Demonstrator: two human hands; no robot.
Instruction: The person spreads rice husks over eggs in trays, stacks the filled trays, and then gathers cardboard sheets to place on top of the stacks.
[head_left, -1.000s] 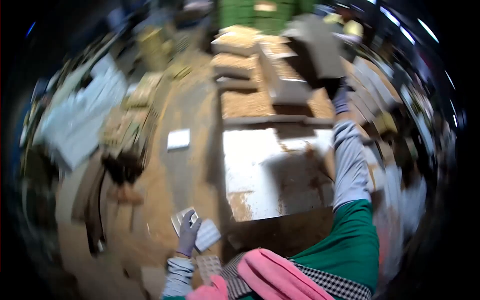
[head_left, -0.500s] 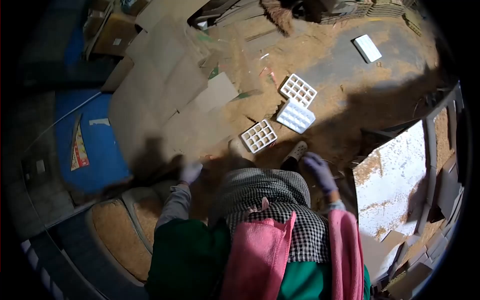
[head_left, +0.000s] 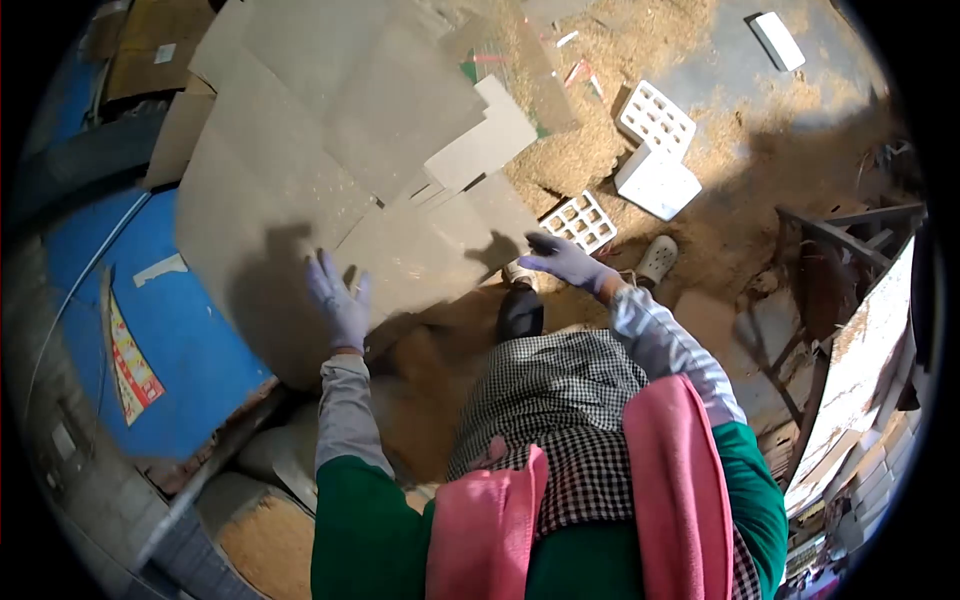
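Note:
My left hand (head_left: 341,302), in a pale purple glove, is raised with fingers spread and nothing in it. It is nearest the large flat cardboard sheets (head_left: 310,130), and its shadow falls on them. My right hand (head_left: 570,262), gloved alike, reaches inward with its fingers stretched out, also holding nothing. Just beyond it on the floor lies a white tray with square openings (head_left: 581,223). Farther out, a second white grid tray (head_left: 656,118) touches a white tray with a plain-looking face (head_left: 657,182). A smaller cardboard piece (head_left: 483,140) rests on the big sheets.
Sawdust-like litter (head_left: 575,155) covers much of the floor. To the left is a blue sheet (head_left: 160,320) bearing a red-and-yellow printed strip (head_left: 133,368). A white-topped board (head_left: 860,350) stands at right. Another white block (head_left: 777,42) lies far off. A sack (head_left: 265,540) sits at lower left.
Both hands have risen and moved forward from beside my body; the right has swung inward to the left. My view has shifted towards the cardboard, and my feet have stepped.

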